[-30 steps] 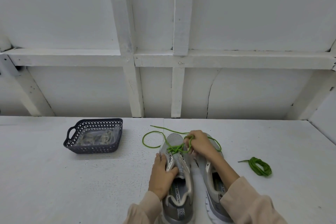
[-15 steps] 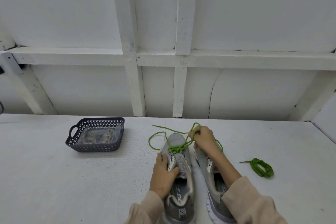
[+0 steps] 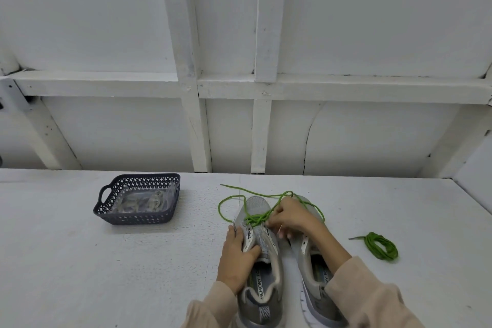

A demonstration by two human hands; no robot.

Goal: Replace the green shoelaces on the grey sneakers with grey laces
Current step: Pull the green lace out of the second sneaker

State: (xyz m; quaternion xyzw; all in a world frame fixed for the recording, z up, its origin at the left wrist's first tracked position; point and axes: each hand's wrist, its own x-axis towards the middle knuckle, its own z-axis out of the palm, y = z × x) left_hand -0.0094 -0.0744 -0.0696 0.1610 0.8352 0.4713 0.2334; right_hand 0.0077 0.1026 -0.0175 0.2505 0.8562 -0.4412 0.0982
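Two grey sneakers stand side by side at the table's near edge, toes pointing away. The left sneaker (image 3: 259,269) still has a green lace (image 3: 255,217) threaded through its lowest eyelets, with loose loops trailing over the toe and onto the table. My left hand (image 3: 237,261) grips that sneaker's side by the eyelets. My right hand (image 3: 290,217) pinches the green lace just above the eyelets. The right sneaker (image 3: 316,279) shows no lace and is partly hidden by my right forearm. A coiled green lace (image 3: 381,245) lies to the right.
A dark perforated basket (image 3: 106,210) holding a clear bag of grey laces (image 3: 145,201) sits on the white table (image 3: 80,274) to the left. A white panelled wall rises directly behind the table's far edge.
My right hand has come back down toward the eyelets after lifting the green lace away. The loose loops have spread wider over the toe. My left hand has stayed on the sneaker.
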